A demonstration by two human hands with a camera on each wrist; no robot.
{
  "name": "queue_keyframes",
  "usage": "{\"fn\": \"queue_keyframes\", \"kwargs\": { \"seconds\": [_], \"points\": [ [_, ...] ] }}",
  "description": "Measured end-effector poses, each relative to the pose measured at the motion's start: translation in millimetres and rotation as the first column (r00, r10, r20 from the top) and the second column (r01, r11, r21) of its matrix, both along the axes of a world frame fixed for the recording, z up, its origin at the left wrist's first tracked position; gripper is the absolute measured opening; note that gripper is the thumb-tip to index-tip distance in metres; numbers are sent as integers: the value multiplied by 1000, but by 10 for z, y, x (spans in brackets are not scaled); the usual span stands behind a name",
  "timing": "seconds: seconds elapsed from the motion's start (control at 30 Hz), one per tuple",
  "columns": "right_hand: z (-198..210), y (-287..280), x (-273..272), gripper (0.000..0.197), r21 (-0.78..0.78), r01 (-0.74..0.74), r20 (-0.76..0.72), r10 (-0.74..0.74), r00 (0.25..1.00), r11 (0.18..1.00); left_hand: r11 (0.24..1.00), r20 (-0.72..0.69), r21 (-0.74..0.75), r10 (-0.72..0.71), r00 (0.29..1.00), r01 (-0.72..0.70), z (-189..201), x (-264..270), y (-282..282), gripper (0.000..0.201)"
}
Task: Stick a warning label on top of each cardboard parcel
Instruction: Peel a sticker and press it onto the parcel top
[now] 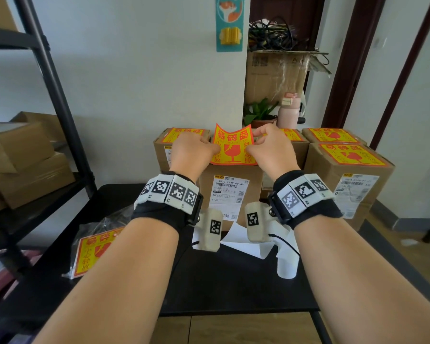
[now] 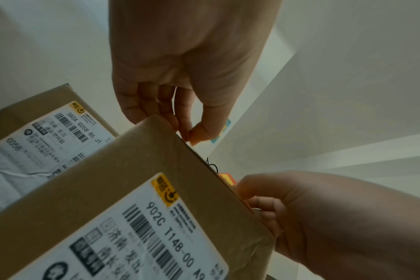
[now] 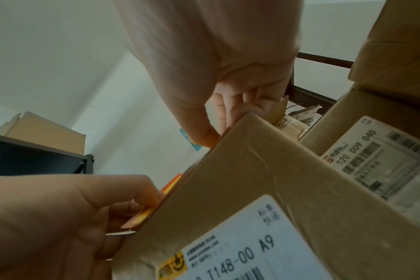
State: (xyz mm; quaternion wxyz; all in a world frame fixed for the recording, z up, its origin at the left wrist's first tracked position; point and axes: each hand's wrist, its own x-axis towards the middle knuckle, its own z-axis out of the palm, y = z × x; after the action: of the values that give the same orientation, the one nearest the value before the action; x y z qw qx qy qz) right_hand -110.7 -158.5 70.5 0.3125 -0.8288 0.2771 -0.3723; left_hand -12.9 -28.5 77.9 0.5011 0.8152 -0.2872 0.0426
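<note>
The sticker (image 1: 233, 147) above the front box (image 1: 230, 187) is orange-red with a yellow centre, red characters and a red broken-glass symbol. The boxes are plain brown cardboard; the front one bears a white shipping slip (image 1: 230, 192) with black barcodes and a small yellow logo. The table (image 1: 233, 281) is black. The wristbands (image 1: 170, 194) are black with white blocks printed in black-and-white square codes. The wall poster (image 1: 230, 22) is teal with an orange fox. The bottle (image 1: 289, 112) is pink.
</note>
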Motion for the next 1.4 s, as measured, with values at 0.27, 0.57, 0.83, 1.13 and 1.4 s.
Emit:
{"fn": "queue_keyframes", "kwargs": {
  "seconds": [0.27, 0.57, 0.83, 1.13, 1.4],
  "points": [
    [-17, -6, -30, 31, -72, 26, -42, -29, 999, 997, 1000, 56, 23, 9, 998, -11, -5, -14, -23, 17],
    [-56, 41, -40, 28, -139, 22, -65, -31, 997, 990, 996, 141, 75, 32, 990, -42, -39, -58, -56, 21],
    [-124, 69, -12, 23, -236, 46, -74, -65, 995, 971, 980, 182, 162, 87, 979, -118, -61, -65, -80, 24],
    [-157, 62, -48, 41, -353, 124, -66, -157, 985, 927, 980, 382, 188, -6, 924, -72, -102, -19, -65, 16],
    [-219, -34, 2, 39, -133, -123, -163, 100, 982, 984, 899, 205, 371, -325, 923, 233, -149, 124, -216, 40]
  ]
}}
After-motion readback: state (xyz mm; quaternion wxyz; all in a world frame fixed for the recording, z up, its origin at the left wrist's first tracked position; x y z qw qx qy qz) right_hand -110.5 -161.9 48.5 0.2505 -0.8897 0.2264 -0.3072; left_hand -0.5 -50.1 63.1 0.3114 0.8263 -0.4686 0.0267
